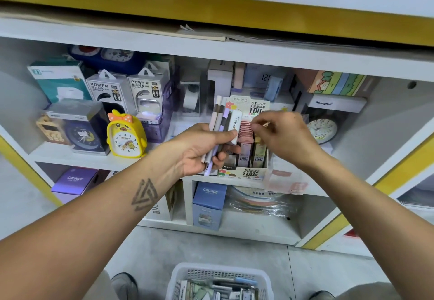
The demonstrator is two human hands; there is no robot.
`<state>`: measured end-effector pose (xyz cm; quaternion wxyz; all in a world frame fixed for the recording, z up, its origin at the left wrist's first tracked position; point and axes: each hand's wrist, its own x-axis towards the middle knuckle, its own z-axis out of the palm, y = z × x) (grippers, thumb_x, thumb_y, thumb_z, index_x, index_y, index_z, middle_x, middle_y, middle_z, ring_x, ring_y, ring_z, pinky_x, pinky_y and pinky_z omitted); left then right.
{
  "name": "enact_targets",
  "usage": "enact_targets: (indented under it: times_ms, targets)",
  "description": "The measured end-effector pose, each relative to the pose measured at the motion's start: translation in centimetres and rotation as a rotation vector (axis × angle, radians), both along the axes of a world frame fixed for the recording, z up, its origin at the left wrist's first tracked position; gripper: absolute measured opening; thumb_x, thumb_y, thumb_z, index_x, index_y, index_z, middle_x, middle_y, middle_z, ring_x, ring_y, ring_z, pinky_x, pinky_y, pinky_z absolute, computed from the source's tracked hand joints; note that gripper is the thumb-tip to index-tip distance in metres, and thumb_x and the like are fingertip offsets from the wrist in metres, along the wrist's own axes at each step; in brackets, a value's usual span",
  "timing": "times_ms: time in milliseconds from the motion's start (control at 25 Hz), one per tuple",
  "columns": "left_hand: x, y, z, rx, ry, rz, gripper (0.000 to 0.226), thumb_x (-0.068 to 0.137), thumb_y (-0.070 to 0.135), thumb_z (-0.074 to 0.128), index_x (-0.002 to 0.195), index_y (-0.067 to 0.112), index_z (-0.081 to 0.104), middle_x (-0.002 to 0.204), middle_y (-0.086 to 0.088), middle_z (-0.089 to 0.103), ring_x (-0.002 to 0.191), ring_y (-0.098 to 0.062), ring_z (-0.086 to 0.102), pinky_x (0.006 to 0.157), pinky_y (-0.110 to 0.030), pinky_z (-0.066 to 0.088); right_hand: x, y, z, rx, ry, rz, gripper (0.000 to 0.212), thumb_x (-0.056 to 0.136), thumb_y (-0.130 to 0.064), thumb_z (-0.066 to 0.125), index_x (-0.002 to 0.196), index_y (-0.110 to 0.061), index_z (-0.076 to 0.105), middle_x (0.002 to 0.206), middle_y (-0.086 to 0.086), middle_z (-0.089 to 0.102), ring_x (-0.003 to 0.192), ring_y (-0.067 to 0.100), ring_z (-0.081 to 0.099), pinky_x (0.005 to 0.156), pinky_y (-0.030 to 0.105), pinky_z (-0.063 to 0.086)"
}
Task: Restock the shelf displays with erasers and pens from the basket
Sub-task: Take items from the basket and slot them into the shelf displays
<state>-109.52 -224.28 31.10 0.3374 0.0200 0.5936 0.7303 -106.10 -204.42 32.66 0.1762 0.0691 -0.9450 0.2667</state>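
My left hand grips a bunch of pens in pastel and brown colours together with a white eraser, holding them upright in front of the middle shelf. My right hand hovers over a cardboard display box of small pink and beige packs, its fingertips pinched together on something small that I cannot make out. A white basket with more stationery stands on the floor below.
Left on the shelf stand a yellow duck alarm clock, power bank boxes and a dark clock box. A round clock stands at the right. CRUHRE boxes fill the lower shelf. A clear plastic box sits by the display.
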Motion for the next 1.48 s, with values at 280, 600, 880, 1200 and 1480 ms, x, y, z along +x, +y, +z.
enact_targets:
  times_ms: [280,600,880,1200,1480]
  targets:
    - [0.1,1.0,0.3,0.005,0.002,-0.087,0.024,0.089,0.008,0.066,0.112,0.002,0.063,0.108,-0.03,0.068,0.043,-0.011,0.043,0.04,-0.018,0.036,0.7,-1.3,1.1,-0.819,-0.328,0.007,0.009,0.092,-0.009,0.069,0.093,0.0,0.066,0.082,0.011,0.07,0.069,0.017,0.063,0.058,0.024,0.05]
    - [-0.8,0.6,0.9,0.078,-0.025,0.039,0.019,0.088,0.015,0.068,0.102,0.003,0.065,0.071,-0.018,0.065,0.04,-0.01,0.042,0.037,-0.016,0.031,1.4,-0.4,0.9,-0.656,-0.359,0.093,0.015,0.089,-0.01,0.072,0.102,-0.003,0.073,0.062,0.004,0.065,0.05,0.019,0.054,0.047,0.028,0.042]
    - [-1.2,-1.8,0.8,0.079,-0.084,0.098,0.013,0.091,0.007,0.061,0.101,-0.002,0.063,0.083,-0.025,0.07,0.039,-0.008,0.041,0.034,-0.016,0.033,0.3,-0.3,1.6,-1.135,-0.475,0.126,0.017,0.099,-0.003,0.055,0.107,0.009,0.064,0.088,0.023,0.074,0.086,0.034,0.075,0.067,0.021,0.059]
    - [-1.4,-5.5,1.2,0.002,-0.077,0.173,0.004,0.09,0.003,0.062,0.092,0.006,0.06,0.082,-0.023,0.071,0.038,-0.008,0.04,0.033,-0.016,0.032,-1.2,-3.7,0.1,-0.916,-0.405,0.203,0.015,0.083,0.007,0.071,0.096,0.001,0.074,0.09,0.018,0.076,0.084,0.025,0.076,0.073,0.022,0.058]
    - [-1.7,-9.6,0.9,-0.082,-0.065,0.293,0.007,0.094,0.007,0.06,0.095,0.009,0.053,0.06,-0.008,0.06,0.039,-0.009,0.04,0.035,-0.016,0.031,-2.2,-5.8,-0.3,-0.55,-0.296,0.177,0.025,0.082,0.003,0.076,0.096,-0.018,0.078,0.087,0.0,0.079,0.089,0.023,0.074,0.083,0.033,0.059]
